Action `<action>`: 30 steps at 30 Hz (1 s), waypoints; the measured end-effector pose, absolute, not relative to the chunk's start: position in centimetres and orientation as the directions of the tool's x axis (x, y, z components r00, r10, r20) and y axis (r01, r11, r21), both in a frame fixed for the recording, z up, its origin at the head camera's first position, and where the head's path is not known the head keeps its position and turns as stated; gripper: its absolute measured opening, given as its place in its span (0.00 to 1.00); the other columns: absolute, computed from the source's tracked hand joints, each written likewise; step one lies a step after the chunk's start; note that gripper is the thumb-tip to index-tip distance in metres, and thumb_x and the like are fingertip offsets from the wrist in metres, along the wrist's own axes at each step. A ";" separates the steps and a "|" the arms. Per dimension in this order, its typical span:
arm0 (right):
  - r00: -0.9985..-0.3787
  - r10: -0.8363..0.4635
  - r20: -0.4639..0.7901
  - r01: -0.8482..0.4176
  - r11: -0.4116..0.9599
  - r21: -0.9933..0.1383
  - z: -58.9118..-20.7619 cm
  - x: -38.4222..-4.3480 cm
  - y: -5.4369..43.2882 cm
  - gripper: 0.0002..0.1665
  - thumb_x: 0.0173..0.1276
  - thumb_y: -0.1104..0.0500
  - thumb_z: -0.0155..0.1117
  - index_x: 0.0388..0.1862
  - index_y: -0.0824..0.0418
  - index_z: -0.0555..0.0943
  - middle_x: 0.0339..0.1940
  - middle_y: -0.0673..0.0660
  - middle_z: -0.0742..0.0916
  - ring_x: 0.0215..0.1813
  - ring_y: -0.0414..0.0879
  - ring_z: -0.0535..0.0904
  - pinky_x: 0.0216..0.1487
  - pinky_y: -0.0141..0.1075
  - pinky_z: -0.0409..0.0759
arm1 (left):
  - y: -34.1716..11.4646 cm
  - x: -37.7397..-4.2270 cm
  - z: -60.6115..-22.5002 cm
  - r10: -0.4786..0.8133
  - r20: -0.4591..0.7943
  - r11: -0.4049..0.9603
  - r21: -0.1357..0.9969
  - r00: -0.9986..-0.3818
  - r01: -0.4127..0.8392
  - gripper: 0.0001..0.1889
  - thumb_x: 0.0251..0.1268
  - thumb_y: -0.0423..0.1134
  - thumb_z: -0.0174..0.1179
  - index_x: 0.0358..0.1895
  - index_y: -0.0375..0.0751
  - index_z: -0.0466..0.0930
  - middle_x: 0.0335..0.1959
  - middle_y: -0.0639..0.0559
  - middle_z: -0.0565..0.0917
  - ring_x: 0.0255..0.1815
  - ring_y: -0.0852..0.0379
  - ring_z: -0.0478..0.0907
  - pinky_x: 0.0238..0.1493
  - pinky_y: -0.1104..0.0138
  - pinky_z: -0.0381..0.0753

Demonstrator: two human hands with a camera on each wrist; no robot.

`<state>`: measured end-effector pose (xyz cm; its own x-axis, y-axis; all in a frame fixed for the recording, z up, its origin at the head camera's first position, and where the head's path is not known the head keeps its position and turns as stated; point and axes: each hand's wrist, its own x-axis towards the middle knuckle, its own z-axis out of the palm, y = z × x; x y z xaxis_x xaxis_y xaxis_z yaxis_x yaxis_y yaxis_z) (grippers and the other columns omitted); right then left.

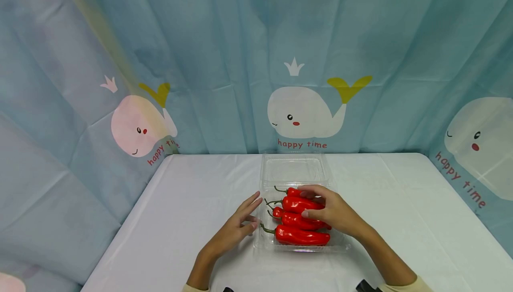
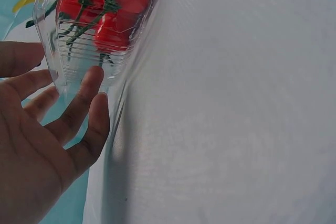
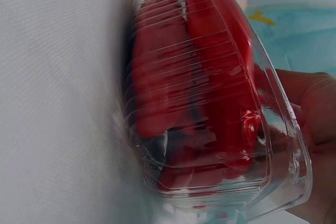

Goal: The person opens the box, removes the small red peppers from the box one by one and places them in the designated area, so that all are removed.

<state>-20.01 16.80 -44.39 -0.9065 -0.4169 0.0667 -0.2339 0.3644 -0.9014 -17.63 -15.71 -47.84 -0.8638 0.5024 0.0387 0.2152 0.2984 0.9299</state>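
Note:
Several glossy red chili peppers point(image 1: 302, 236) with green stems lie side by side, some overlapping, in a clear plastic clamshell box point(image 1: 262, 242). Its lid point(image 1: 294, 172) is folded back away from me. My right hand point(image 1: 334, 209) reaches over the box's right side, thumb and fingers curved around the right part of an upper pepper point(image 1: 295, 204). Through the clear wall in the right wrist view, that hand point(image 3: 320, 114) is partly hidden behind peppers. At the box's left edge my left hand point(image 1: 234, 229) holds nothing; its loosely bent fingertips lie right by the wall point(image 2: 55, 69).
The box stands on a table with a white cloth point(image 1: 172, 221). Behind the table hangs a blue curtain point(image 1: 224, 60) printed with white whales. A black strap piece point(image 1: 366, 285) shows at the right wrist.

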 end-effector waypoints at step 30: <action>-0.894 -0.429 0.130 -0.364 0.525 -0.769 -44.3 -20.0 16.9 0.32 0.63 0.62 0.80 0.66 0.54 0.83 0.58 0.52 0.86 0.58 0.50 0.82 0.57 0.38 0.85 | -15.8 -17.7 -48.1 0.494 0.021 0.308 0.931 -0.869 0.197 0.35 0.82 0.36 0.54 0.86 0.47 0.55 0.90 0.54 0.46 0.65 0.44 0.77 0.55 0.61 0.85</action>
<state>-20.01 16.86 -44.33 -0.8941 -0.4286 0.1301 -0.3637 0.5252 -0.7693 -17.74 -15.79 -48.09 -0.8694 0.4936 0.0210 0.1972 0.3077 0.9308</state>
